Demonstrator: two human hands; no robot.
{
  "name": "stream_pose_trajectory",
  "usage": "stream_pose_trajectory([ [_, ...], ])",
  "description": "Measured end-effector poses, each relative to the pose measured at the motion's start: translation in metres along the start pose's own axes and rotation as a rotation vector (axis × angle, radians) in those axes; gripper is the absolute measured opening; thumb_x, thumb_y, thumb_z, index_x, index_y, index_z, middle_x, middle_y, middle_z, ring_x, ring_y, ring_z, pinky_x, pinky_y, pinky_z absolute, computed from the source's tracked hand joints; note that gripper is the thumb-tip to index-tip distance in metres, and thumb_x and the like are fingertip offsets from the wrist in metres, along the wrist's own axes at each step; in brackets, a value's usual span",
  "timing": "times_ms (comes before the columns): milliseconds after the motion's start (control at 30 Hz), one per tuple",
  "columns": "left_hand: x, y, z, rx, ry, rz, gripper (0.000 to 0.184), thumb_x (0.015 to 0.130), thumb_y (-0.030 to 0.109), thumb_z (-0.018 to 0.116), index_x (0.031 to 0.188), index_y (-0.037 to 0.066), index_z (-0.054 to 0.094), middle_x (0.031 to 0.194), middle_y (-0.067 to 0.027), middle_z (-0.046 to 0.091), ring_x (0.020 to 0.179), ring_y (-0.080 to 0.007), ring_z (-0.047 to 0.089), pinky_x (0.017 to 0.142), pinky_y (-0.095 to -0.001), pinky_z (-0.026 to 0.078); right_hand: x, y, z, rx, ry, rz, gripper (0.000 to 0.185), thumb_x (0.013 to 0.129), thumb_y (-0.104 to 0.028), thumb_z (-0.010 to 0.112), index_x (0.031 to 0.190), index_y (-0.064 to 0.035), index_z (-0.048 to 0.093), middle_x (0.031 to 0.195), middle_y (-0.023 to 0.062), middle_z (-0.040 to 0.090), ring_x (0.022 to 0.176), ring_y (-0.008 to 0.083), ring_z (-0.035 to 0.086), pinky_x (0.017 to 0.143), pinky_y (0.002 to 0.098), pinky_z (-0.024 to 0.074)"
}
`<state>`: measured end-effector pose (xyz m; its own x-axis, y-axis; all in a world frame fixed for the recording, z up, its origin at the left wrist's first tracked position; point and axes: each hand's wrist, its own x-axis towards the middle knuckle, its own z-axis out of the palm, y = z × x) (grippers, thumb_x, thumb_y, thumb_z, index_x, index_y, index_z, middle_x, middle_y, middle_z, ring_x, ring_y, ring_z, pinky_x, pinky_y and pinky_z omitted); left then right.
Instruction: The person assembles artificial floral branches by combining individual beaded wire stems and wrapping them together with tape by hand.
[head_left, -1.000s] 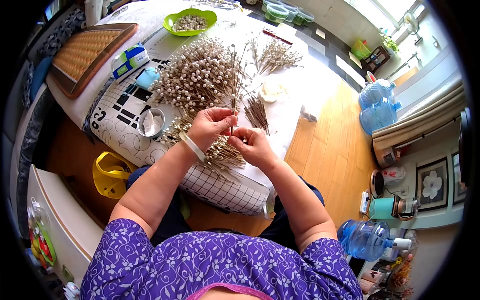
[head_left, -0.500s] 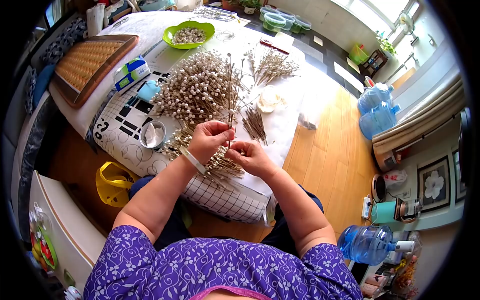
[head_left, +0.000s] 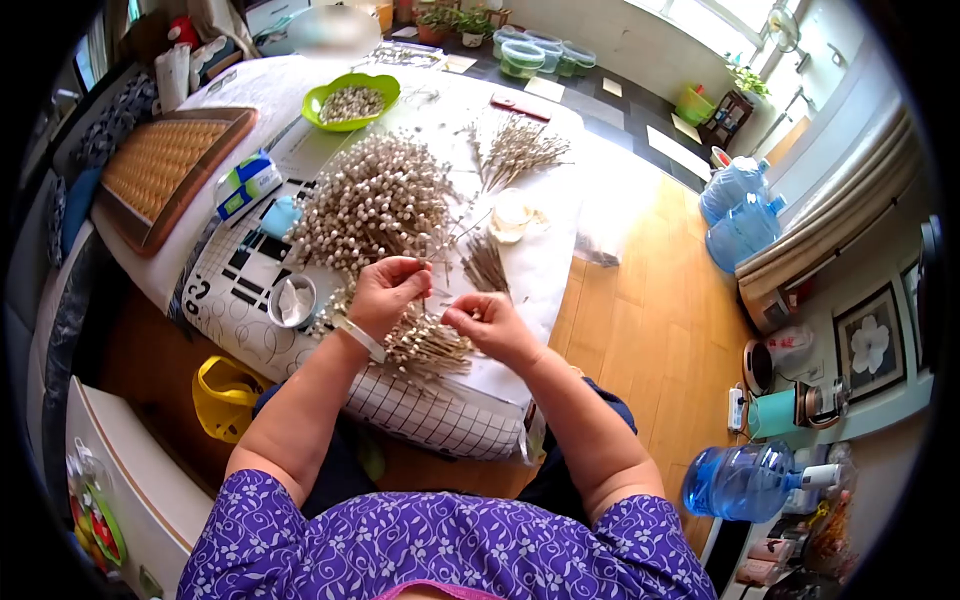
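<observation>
My left hand [head_left: 392, 296] is closed in a pinch above the near part of the table, on what look like thin dried stems [head_left: 430, 248] that blur into the pile behind. Just to its right, my right hand [head_left: 492, 326] also pinches, thumb against finger; what it holds is too small to make out. Beyond them spreads a large heap of dried stems with round whitish heads [head_left: 375, 200]. A smaller bunch [head_left: 428, 345] lies under my wrists. Past my right hand lie a bundle of bare brown stems [head_left: 486, 266] and a cream-coloured roll [head_left: 512, 216].
A green bowl of loose heads [head_left: 350, 103] stands at the back. On the left are a tissue pack [head_left: 247, 185], a light blue object [head_left: 281, 217] and a small cup with white contents [head_left: 292, 301]. A further stem bunch [head_left: 520, 150] lies back right. Blue water bottles [head_left: 745, 230] stand on the floor.
The tall stems that stood upright between my hands no longer show that way. My hands have moved slightly apart, and the whole view has shifted a little.
</observation>
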<state>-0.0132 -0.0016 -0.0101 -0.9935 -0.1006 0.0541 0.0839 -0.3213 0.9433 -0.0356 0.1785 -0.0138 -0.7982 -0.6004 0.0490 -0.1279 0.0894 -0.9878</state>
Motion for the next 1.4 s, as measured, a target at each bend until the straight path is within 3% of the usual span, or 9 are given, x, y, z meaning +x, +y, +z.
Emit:
stream_pose_trajectory([
  [267,0.128,0.029,0.025,0.387,-0.097,-0.036,0.016,0.083,0.012,0.056,0.084,-0.003,0.057,0.064,-0.0051,0.058,0.054,-0.0096,0.054,0.051,-0.0220,0.046,-0.016,-0.006,-0.015,0.001,-0.016,0.012,0.018,0.079,-0.016,0.061,0.078,0.0024,0.061,0.056,0.0008,0.053,0.053,0.0046,0.043,0.049,0.0229,0.0390],
  [333,0.180,0.023,0.038,0.577,-0.121,-0.002,0.026,0.083,0.017,0.058,0.096,-0.005,0.056,0.076,-0.0098,0.061,0.064,-0.0130,0.057,0.060,-0.0233,0.049,-0.022,-0.016,-0.023,0.027,-0.017,0.048,0.019,0.079,-0.017,0.060,0.077,0.0023,0.061,0.057,0.0021,0.054,0.053,0.0055,0.044,0.049,0.0233,0.0395],
  [400,0.210,0.017,0.055,0.897,0.212,0.099,0.045,0.080,0.025,0.062,0.113,-0.004,0.049,0.101,-0.0145,0.060,0.094,-0.0175,0.058,0.078,-0.0254,0.047,-0.023,-0.005,-0.027,-0.051,0.027,-0.048,0.020,0.079,-0.018,0.059,0.077,0.0022,0.061,0.057,0.0034,0.054,0.052,0.0067,0.045,0.050,0.0237,0.0398],
  [433,0.209,0.010,0.057,0.900,0.210,0.090,0.045,0.080,0.025,0.062,0.113,-0.004,0.049,0.101,-0.0145,0.060,0.094,-0.0175,0.058,0.078,-0.0254,0.047,-0.024,-0.006,-0.028,-0.047,0.027,-0.012,0.021,0.079,-0.019,0.059,0.078,0.0020,0.061,0.057,0.0043,0.055,0.052,0.0077,0.046,0.050,0.0242,0.0403],
  [500,0.207,0.005,0.057,0.612,0.237,-0.001,0.056,0.079,0.032,0.061,0.120,-0.003,0.044,0.114,-0.0151,0.053,0.106,-0.0196,0.050,0.087,-0.0262,0.041,-0.026,-0.009,-0.029,-0.071,-0.002,-0.005,0.020,0.079,-0.018,0.060,0.078,0.0020,0.061,0.058,0.0045,0.056,0.053,0.0077,0.046,0.050,0.0243,0.0405],
  [533,0.194,0.001,0.053,0.466,0.025,0.118,0.043,0.083,0.025,0.059,0.115,-0.002,0.049,0.102,-0.0130,0.059,0.092,-0.0178,0.057,0.078,-0.0259,0.046,-0.027,-0.010,-0.028,-0.097,-0.031,-0.003,0.020,0.078,-0.018,0.060,0.078,0.0019,0.061,0.058,0.0047,0.056,0.053,0.0076,0.047,0.050,0.0244,0.0407],
  [667,0.115,0.018,0.018,0.257,-0.011,0.048,0.021,0.082,0.013,0.059,0.099,0.001,0.057,0.081,-0.0036,0.062,0.063,-0.0092,0.058,0.058,-0.0217,0.048,-0.016,0.016,-0.030,-0.216,0.028,-0.045,0.016,0.077,-0.015,0.062,0.080,0.0011,0.062,0.061,0.0078,0.060,0.054,0.0087,0.051,0.051,0.0245,0.0428],
  [933,-0.013,0.068,-0.006,0.136,0.215,0.146,0.009,0.081,0.012,0.061,0.085,0.004,0.060,0.067,0.0005,0.057,0.052,-0.0048,0.051,0.055,-0.0209,0.050,0.009,0.022,-0.044,-0.254,0.248,0.084,0.020,0.074,-0.017,0.065,0.078,0.0018,0.063,0.057,0.0054,0.058,0.051,0.0086,0.049,0.048,0.0245,0.0407],
  [1400,0.016,0.031,-0.032,-0.042,0.172,-0.033,0.019,0.082,0.023,0.059,0.071,0.008,0.054,0.058,0.0030,0.051,0.045,-0.0030,0.046,0.050,-0.0197,0.049,0.061,0.003,-0.014,-0.591,0.376,-0.062,0.020,0.076,-0.024,0.063,0.082,-0.0048,0.065,0.068,0.0095,0.063,0.061,0.0176,0.060,0.060,0.0283,0.0465],
])
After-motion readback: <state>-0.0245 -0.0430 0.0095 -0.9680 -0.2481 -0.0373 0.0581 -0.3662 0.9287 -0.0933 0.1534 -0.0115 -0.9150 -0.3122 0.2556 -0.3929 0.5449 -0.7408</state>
